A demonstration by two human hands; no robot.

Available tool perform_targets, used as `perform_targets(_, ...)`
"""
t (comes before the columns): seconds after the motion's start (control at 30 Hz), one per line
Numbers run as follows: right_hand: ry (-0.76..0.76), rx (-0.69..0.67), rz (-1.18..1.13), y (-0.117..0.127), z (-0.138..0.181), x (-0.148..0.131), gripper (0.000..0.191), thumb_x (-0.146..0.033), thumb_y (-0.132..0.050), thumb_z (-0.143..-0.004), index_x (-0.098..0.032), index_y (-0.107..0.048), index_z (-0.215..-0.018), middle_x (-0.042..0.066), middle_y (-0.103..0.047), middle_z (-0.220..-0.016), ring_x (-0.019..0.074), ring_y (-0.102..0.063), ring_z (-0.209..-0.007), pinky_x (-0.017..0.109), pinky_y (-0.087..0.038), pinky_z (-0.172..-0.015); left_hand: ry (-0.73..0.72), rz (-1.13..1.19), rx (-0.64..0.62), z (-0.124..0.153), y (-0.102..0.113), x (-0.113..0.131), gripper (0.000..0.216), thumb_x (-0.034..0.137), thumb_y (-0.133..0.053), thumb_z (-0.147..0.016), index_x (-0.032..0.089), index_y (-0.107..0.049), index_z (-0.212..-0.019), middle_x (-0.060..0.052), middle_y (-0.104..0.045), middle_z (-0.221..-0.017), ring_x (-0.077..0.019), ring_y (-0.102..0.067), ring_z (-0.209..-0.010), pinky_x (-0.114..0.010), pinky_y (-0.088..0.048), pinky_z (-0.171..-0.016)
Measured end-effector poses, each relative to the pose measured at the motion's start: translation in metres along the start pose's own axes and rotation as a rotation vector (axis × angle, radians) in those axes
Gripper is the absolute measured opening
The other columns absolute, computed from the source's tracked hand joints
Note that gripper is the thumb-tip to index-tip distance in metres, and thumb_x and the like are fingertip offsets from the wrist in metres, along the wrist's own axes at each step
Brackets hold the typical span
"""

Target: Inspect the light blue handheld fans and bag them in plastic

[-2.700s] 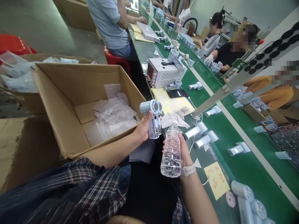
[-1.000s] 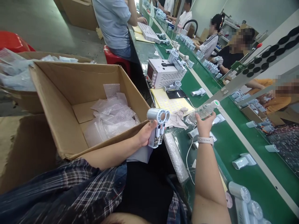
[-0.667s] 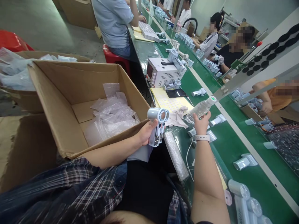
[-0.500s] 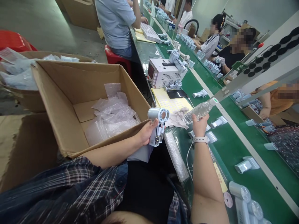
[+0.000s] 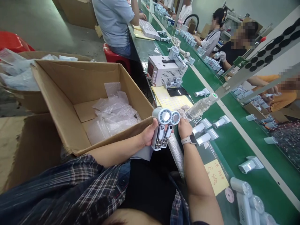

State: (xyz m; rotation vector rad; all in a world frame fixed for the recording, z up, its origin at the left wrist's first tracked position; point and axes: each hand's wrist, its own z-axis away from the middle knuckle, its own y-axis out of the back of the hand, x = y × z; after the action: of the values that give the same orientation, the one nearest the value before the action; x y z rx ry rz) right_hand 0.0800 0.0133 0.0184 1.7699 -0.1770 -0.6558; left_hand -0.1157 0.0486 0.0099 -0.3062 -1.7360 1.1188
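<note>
My left hand [image 5: 149, 135] is closed round two pale blue handheld fan units [image 5: 163, 128], held side by side with their round heads up. My right hand [image 5: 184, 127] has come to the right-hand unit and its fingers touch that unit's head. A clear plastic water bottle [image 5: 199, 107] with a white cap lies tilted on the green bench just beyond my right hand, apart from it. A watch is on my right wrist.
An open cardboard box [image 5: 70, 125] with bubble-wrap bags stands left of my hands. More fan units [image 5: 206, 137] lie on the green conveyor belt [image 5: 234, 150]. A white power supply [image 5: 164, 70], a yellow sticker sheet [image 5: 173, 101] and a yellow note [image 5: 217, 176] sit nearby. Other people work along the line.
My right hand set the water bottle down on the bench, let go of it and came back to the fan units in my left hand.
</note>
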Motion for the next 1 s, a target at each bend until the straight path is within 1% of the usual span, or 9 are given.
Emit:
perform_targets(0.1,0.004,0.050,-0.035,0.015,0.005,-0.003,0.017,-0.014,-0.054,-0.093,-0.015,-0.071,-0.092,0.010,-0.067,-0.094,0.0230,-0.065,-0.091,0.033,-0.050,-0.080,-0.001,0.015,-0.103,0.004,-0.009,0.003,0.074,0.086,-0.070,-0.063,0.012,-0.065,-0.072,-0.013,-0.075,-0.097,-0.0250,-0.074,-0.085,-0.032,-0.061,-0.074)
perform_targets(0.2,0.031,0.184,-0.127,0.055,0.030,-0.002,0.019,-0.018,-0.051,-0.097,-0.016,-0.070,-0.098,0.010,-0.066,-0.103,0.0221,-0.063,-0.098,0.033,-0.052,-0.083,0.035,0.045,-0.173,0.007,-0.016,0.005,0.076,0.088,-0.068,-0.063,0.013,-0.063,-0.071,-0.014,-0.074,-0.096,-0.0262,-0.073,-0.086,-0.034,-0.061,-0.074)
perform_targets(0.27,0.152,0.320,-0.301,0.079,0.056,-0.004,0.013,-0.021,-0.057,-0.097,-0.018,-0.069,-0.093,0.008,-0.065,-0.100,0.0208,-0.063,-0.094,0.033,-0.052,-0.078,0.065,0.079,-0.199,0.006,-0.022,0.004,0.076,0.088,-0.068,-0.063,0.013,-0.062,-0.072,-0.013,-0.073,-0.093,-0.0263,-0.073,-0.085,-0.034,-0.061,-0.074)
perform_targets(0.33,0.336,0.379,-0.483,0.093,0.083,-0.010,0.009,-0.019,-0.061,-0.096,-0.021,-0.069,-0.093,0.003,-0.065,-0.092,0.0186,-0.063,-0.087,0.032,-0.052,-0.075,0.098,0.120,-0.214,0.006,-0.029,-0.001,0.076,0.088,-0.067,-0.063,0.013,-0.062,-0.073,-0.012,-0.073,-0.089,-0.0266,-0.073,-0.085,-0.035,-0.061,-0.074)
perform_targets(0.4,0.453,0.422,-0.557,0.095,0.103,-0.017,0.012,-0.014,-0.063,-0.096,-0.024,-0.069,-0.098,0.000,-0.063,-0.086,0.0163,-0.062,-0.080,0.031,-0.052,-0.072,0.136,0.166,-0.226,0.005,-0.037,-0.007,0.076,0.089,-0.065,-0.066,0.014,-0.061,-0.073,-0.011,-0.072,-0.086,-0.0268,-0.073,-0.084,-0.035,-0.061,-0.072)
perform_targets(0.57,0.528,0.556,-0.472,0.086,0.118,-0.013,0.022,-0.009,-0.071,-0.091,-0.026,-0.070,-0.103,-0.002,-0.058,-0.081,0.0144,-0.057,-0.073,0.027,-0.048,-0.062,0.263,0.237,-0.284,0.007,-0.051,-0.019,0.075,0.089,-0.061,-0.069,0.014,-0.061,-0.073,-0.011,-0.073,-0.084,-0.0256,-0.073,-0.083,-0.035,-0.062,-0.071)
perform_targets(0.7,0.523,0.576,-0.501,0.088,0.124,0.000,0.022,-0.007,-0.073,-0.089,-0.026,-0.069,-0.099,-0.001,-0.058,-0.083,0.0141,-0.058,-0.074,0.027,-0.049,-0.062,0.321,0.239,-0.331,0.008,-0.052,-0.023,0.073,0.087,-0.066,-0.067,0.014,-0.062,-0.073,-0.014,-0.076,-0.087,-0.0257,-0.074,-0.083,-0.036,-0.063,-0.073)
perform_targets(0.8,0.519,0.626,-0.454,0.089,0.128,0.000,0.020,-0.006,-0.070,-0.090,-0.025,-0.068,-0.096,-0.001,-0.060,-0.086,0.0141,-0.060,-0.076,0.028,-0.050,-0.064,0.329,0.239,-0.307,0.009,-0.052,-0.026,0.073,0.086,-0.067,-0.067,0.014,-0.062,-0.074,-0.012,-0.075,-0.086,-0.0261,-0.074,-0.085,-0.036,-0.063,-0.073)
perform_targets(1.0,0.512,0.622,-0.419,0.088,0.126,0.002,0.012,-0.012,-0.070,-0.092,-0.023,-0.067,-0.089,0.000,-0.062,-0.084,0.0153,-0.063,-0.075,0.029,-0.051,-0.063,0.317,0.204,-0.279,0.013,-0.049,-0.025,0.075,0.088,-0.063,-0.069,0.013,-0.061,-0.073,-0.012,-0.074,-0.087,-0.0254,-0.074,-0.082,-0.035,-0.063,-0.070)
